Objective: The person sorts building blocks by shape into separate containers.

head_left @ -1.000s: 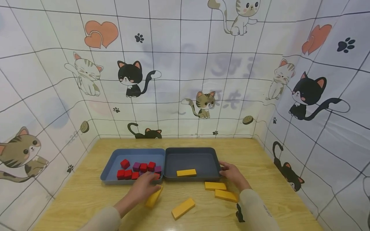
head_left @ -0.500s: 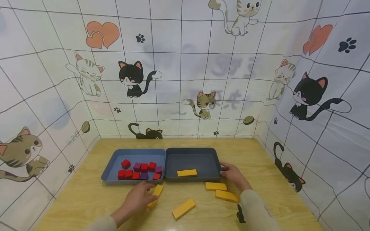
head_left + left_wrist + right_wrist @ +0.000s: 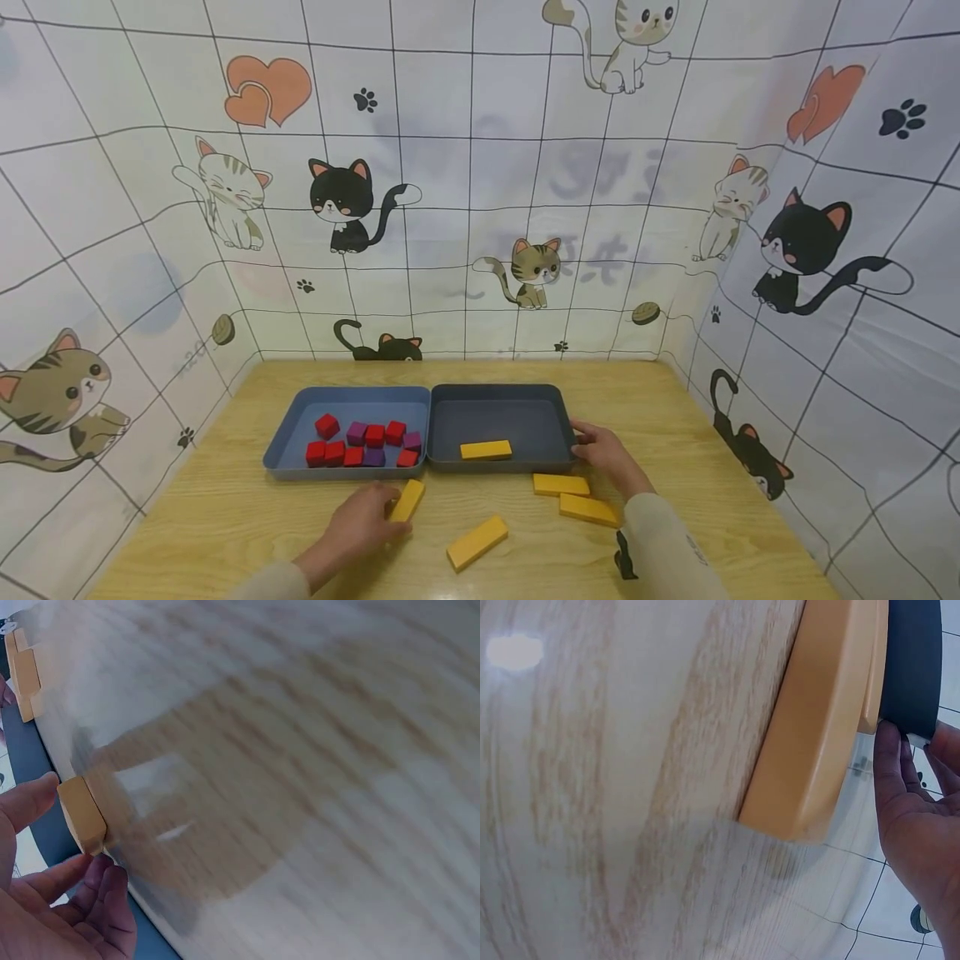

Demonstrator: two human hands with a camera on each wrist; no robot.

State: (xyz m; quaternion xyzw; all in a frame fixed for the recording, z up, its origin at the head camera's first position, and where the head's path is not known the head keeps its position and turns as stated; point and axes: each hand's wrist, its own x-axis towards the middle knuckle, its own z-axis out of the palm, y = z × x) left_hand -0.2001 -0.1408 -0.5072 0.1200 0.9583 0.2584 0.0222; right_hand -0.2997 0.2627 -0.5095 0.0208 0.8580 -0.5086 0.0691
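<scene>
My left hand (image 3: 361, 522) pinches a yellow rectangular block (image 3: 408, 501) just in front of the blue tray. In the left wrist view, the thumb and a finger touch opposite ends of that yellow block (image 3: 84, 815). At the right side, my right hand (image 3: 606, 452) grips the rim of the dark grey tray (image 3: 567, 408). The right wrist view shows the thumb and fingers on either side of the dark tray's edge (image 3: 911, 667). One yellow block (image 3: 486, 451) lies inside this tray near its front wall.
The blue tray (image 3: 283, 421), touching the dark one, holds several red and purple cubes (image 3: 374, 435). Three more yellow blocks lie on the wooden table: one block (image 3: 477, 542) at front centre, plus a pair (image 3: 588, 509) before the dark tray. Cat-print cloth (image 3: 480, 167) surrounds the table.
My left hand has drawn back from above the blue tray's front edge to the yellow block and pinched it, uncovering cubes. The right hand stays on the dark tray.
</scene>
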